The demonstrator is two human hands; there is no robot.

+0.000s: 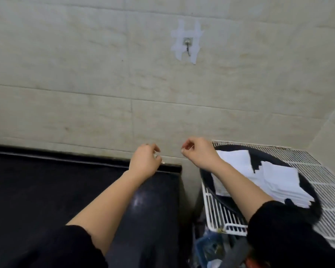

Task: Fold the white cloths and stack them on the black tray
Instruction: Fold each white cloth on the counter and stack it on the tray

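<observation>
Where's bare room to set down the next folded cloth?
Widest: the black counter left of the left hand. The wire rack right of the tray is bare. The tray is crowded: two cloth stacks leave only a strip by its near-left rim.

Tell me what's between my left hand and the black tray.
Head view: your right hand and forearm lie between the left hand and the black tray; between the two hands only wall tile shows.

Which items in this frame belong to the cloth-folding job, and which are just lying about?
Job: folded white cloths, black tray, left hand, right hand.
Lying about: white wire rack, black counter, taped wall hook.
</observation>
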